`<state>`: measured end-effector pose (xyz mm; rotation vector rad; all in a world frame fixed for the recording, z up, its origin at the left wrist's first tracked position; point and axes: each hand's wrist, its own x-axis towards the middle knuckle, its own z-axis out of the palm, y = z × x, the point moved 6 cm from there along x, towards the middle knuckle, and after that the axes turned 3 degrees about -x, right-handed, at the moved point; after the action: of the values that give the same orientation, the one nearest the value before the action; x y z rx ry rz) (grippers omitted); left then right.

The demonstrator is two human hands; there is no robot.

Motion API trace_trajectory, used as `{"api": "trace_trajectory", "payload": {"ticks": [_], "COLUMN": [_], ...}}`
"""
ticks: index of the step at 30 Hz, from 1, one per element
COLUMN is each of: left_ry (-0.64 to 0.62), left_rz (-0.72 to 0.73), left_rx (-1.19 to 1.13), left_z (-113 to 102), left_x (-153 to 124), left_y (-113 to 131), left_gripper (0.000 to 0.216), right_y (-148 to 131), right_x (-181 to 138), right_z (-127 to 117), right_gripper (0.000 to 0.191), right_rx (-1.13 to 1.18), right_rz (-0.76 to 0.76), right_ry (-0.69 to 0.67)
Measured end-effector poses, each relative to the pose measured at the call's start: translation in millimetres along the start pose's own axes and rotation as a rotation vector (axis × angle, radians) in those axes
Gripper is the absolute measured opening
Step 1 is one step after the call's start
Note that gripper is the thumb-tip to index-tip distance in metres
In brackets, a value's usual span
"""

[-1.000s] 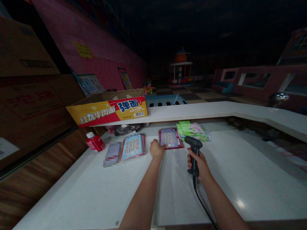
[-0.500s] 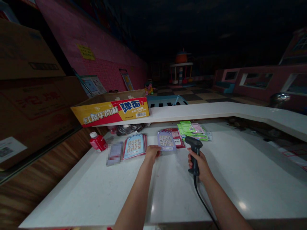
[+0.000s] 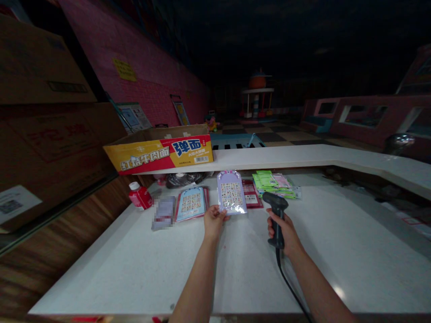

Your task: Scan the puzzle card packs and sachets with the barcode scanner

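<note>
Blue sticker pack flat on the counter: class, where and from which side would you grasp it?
Probably pinch the blue sticker pack at its near short edge, from the person's side: it lies flat and thin, that edge is free, and a blurred packet flanks its left.

Clutter on a white counter [image 3: 134, 269] in a dim play hall

Just left of the left hand [image 3: 213, 220] lies a blue-edged card pack [image 3: 191, 202], then a blurred flat item [image 3: 164, 212] and a red bottle [image 3: 139, 196] with a white cap. Ahead of the right hand [image 3: 286, 231] sit a red pack [image 3: 252, 194] and a fan of green and pink packets [image 3: 274, 184]. Farther off, a yellow-and-red carton [image 3: 161, 154] rests on the raised ledge [image 3: 303, 154] (a dark bag [image 3: 183, 178] is tucked beneath); big brown boxes [image 3: 50, 134] stack far left by the pink brick wall [image 3: 151, 85].
</note>
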<state>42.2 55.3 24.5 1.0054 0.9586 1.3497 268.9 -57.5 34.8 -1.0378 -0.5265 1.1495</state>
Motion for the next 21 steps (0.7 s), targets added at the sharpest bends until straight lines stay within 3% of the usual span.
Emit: {"api": "trace_trajectory", "payload": {"ticks": [5, 8, 16, 21], "left_ry": [0.095, 0.134, 0.243, 0.255], "left_rz": [0.182, 0.246, 0.307, 0.313], "left_rx": [-0.045, -0.029, 0.008, 0.017], "left_z": [-3, -6, -19, -19], "left_x": [4, 8, 12, 14], "left_y": [9, 7, -2, -3], "left_gripper": [0.041, 0.039, 0.033, 0.029], "right_y": [0, 3, 10, 8], "right_x": [-3, -9, -23, -25], "right_z": [1, 7, 20, 21], "right_gripper": [0.050, 0.053, 0.050, 0.043], "right_rx": [-0.065, -0.140, -0.316, -0.325], "right_rz": [-0.043, -0.020, 0.039, 0.051], "right_ry": [-0.051, -0.169, -0.416, -0.430]}}
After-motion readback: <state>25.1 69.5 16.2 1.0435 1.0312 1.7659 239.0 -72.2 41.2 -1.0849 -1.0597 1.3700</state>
